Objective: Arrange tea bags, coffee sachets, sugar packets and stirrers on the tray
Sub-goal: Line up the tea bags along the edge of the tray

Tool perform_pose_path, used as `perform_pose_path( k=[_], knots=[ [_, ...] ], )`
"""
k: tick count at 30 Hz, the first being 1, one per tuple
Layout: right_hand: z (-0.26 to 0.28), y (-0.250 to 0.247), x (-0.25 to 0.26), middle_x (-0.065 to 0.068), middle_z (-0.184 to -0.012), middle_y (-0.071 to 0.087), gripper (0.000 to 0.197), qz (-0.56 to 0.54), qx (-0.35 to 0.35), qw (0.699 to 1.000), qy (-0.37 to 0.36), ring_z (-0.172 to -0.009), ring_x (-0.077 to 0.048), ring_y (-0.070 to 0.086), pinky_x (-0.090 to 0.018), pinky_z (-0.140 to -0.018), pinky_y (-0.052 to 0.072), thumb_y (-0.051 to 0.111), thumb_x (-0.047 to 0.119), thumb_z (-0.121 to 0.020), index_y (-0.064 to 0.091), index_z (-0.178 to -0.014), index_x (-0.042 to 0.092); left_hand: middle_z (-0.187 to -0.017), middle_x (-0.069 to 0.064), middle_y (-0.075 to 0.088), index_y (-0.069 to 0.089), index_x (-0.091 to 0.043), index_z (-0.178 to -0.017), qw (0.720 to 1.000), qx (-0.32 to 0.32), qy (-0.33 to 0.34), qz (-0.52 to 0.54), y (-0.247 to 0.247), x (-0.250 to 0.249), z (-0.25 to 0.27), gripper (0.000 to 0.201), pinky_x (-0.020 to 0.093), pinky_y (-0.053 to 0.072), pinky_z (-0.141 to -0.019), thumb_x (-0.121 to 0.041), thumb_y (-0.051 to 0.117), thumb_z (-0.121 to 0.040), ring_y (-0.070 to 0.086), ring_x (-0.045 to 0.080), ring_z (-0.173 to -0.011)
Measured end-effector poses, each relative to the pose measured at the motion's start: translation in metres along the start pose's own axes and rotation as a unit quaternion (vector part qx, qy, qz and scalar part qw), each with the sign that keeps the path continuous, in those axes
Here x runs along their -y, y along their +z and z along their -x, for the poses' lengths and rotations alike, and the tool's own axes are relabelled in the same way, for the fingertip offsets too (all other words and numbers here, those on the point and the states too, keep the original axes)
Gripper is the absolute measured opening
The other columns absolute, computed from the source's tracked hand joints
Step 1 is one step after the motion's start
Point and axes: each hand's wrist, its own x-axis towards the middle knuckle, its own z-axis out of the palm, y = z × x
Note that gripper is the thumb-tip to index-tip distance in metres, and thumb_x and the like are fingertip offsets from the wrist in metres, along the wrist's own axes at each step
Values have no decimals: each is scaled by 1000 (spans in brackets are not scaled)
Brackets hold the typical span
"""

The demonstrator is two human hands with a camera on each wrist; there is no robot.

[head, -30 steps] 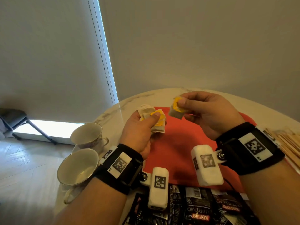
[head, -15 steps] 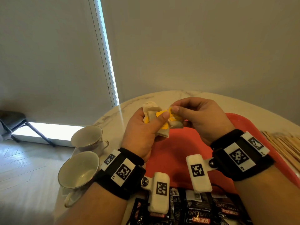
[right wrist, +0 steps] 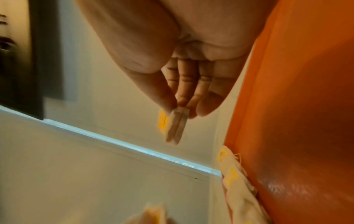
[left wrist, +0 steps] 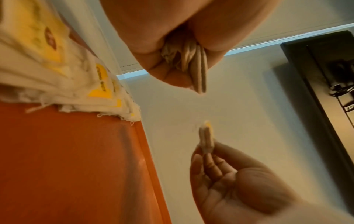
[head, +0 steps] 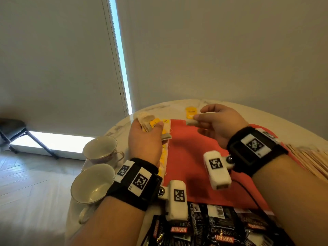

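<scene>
Above the left edge of the red tray (head: pixel 188 157), my left hand (head: pixel 145 137) grips a bunch of tea bags (head: pixel 150 122) with yellow tags; their folded edges poke out of the fist (left wrist: pixel 193 66). My right hand (head: pixel 215 121) pinches a single tea bag (head: pixel 191 121) with a yellow tag between thumb and fingers, held over the tray's far edge (right wrist: pixel 177 127). A row of tea bags (left wrist: pixel 57 75) lies along the tray's left side. Black coffee sachets (head: pixel 213 226) lie at the tray's near end.
Two white teacups (head: pixel 99 150) (head: pixel 90 185) stand on the marble table (head: pixel 177 107) left of the tray. Wooden stirrers (head: pixel 312 160) lie to the right. A dark chair (head: pixel 14 128) stands on the floor at far left, and a grey wall rises behind the table.
Half a second ago both hands were together at the bunch; now my right hand has drawn one tea bag away to the right, and my left hand has lowered towards the tray.
</scene>
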Motion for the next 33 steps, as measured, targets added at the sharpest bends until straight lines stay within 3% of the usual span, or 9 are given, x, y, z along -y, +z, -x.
perform_pose_path(
  k=[5, 10, 15, 17, 19, 24, 29, 33],
  knots=[
    [-43, 15, -11, -12, -72, 70, 20, 55, -18, 997, 48, -52, -17, 68, -30, -57, 53, 65, -11, -89, 64, -82, 8, -101, 2, 78, 69, -22, -113, 1000, 5, -7, 0, 0, 3, -2, 20, 40, 66, -77, -14, 73, -95, 78, 20, -89],
    [-73, 40, -33, -17, -82, 71, 12, 109, -6, 991, 77, -65, -23, 67, -33, -63, 57, 72, -5, -87, 71, -81, 5, -102, 1, 78, 71, -28, -107, 999, 5, -31, 8, -1, 1, -5, 30, 55, 62, -88, -32, 74, -78, 77, 28, -97],
    [-90, 61, -41, -17, -90, 74, 12, 134, 19, 987, 85, -75, -26, 72, -31, -58, 60, 72, -7, -86, 71, -81, 4, -104, 5, 77, 71, -22, -111, 999, 12, -31, 15, -3, 3, -7, 31, 54, 64, -85, -28, 74, -81, 77, 29, -96],
    [-98, 65, -41, -17, -95, 75, 15, 156, 27, 983, 89, -88, -30, 74, -38, -72, 63, 74, -7, -85, 72, -78, 6, -103, 4, 78, 71, -22, -111, 999, 13, -30, 10, -3, 2, -7, 34, 55, 63, -88, -30, 73, -78, 77, 29, -98],
    [-104, 66, -42, -15, -96, 76, 16, 191, 35, 976, 95, -91, -29, 75, -43, -82, 63, 75, -5, -84, 73, -79, 10, -103, 2, 78, 71, -24, -111, 999, 15, -36, 9, -4, 3, -7, 33, 55, 62, -89, -30, 73, -79, 76, 28, -99],
    [-107, 68, -46, -17, -99, 76, 18, 220, 34, 969, 103, -98, -32, 74, -44, -89, 61, 73, -7, -85, 74, -79, 9, -99, -2, 79, 71, -30, -106, 999, 16, -38, 6, -5, 4, -8, 29, 54, 62, -89, -32, 73, -77, 77, 26, -97],
    [-112, 68, -43, -8, -94, 75, 19, 265, 21, 960, 85, -92, -24, 74, -39, -86, 62, 80, -1, -81, 71, -78, 16, -100, -2, 79, 72, -33, -104, 999, 11, -41, 4, -5, 5, -9, 26, 54, 62, -89, -30, 76, -79, 77, 26, -97],
    [-113, 59, -40, -14, -109, 75, 14, 231, 39, 968, 87, -84, -21, 74, -38, -82, 63, 74, 5, -86, 69, -95, 14, -99, 2, 79, 72, -32, -100, 998, 10, -54, 20, -5, 5, -9, 24, 57, 61, -89, -31, 77, -77, 77, 30, -96]
  ],
)
